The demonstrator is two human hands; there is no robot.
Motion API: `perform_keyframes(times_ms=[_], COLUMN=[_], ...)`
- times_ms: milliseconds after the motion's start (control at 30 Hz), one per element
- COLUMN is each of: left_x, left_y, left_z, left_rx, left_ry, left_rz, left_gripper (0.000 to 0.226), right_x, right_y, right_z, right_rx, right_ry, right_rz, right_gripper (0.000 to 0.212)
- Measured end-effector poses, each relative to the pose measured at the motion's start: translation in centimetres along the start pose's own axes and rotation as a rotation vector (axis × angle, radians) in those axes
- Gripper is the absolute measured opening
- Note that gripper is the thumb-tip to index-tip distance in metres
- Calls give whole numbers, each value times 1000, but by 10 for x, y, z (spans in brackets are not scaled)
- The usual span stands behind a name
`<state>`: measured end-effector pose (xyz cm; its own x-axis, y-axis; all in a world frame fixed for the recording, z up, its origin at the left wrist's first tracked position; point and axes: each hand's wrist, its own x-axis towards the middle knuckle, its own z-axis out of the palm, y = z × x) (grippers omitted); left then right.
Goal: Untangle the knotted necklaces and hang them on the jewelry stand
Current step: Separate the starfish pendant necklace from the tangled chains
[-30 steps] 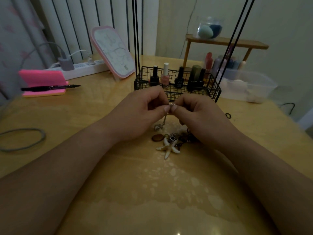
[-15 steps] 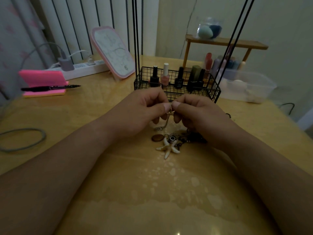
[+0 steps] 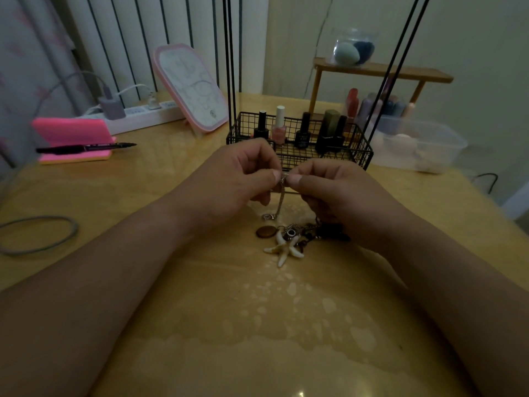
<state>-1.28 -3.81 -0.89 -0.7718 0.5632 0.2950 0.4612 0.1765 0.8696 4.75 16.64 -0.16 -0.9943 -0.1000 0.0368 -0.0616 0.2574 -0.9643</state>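
No writing is coming through legibly. The black pen [image 3: 86, 147], lying to the left of the left hand [image 3: 229, 181], is carrying pale print along its barrel, but it is blurring into a streak. A dark nail polish bottle [image 3: 303, 137] just beyond the right hand [image 3: 337, 196] is showing a small label, too small to make out. The pink-framed board [image 3: 191, 87] beyond the left hand is bearing a small round mark, unreadable.

Pink sticky notes [image 3: 71, 133], black pen [image 3: 86, 148]; power strip [image 3: 143, 117], tilted mirror [image 3: 191, 84]

Wire basket [image 3: 300, 144] blocks ahead; bare table [image 3: 148, 196] left.
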Motion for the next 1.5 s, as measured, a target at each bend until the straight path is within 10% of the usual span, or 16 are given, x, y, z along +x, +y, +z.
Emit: perform_keyframes(times_ms=[1233,1500], left_x=[-4,-4], left_y=[6,7], left_z=[4,5], left_rx=[96,18], left_ry=[-13,-3], left_rz=[11,72], left_gripper=[8,8], right_x=[-1,0], right_y=[0,-5], right_z=[0,0], right_rx=[-313,12], right_ry=[36,-51], right_rz=[-112,70], right_gripper=[13,25])
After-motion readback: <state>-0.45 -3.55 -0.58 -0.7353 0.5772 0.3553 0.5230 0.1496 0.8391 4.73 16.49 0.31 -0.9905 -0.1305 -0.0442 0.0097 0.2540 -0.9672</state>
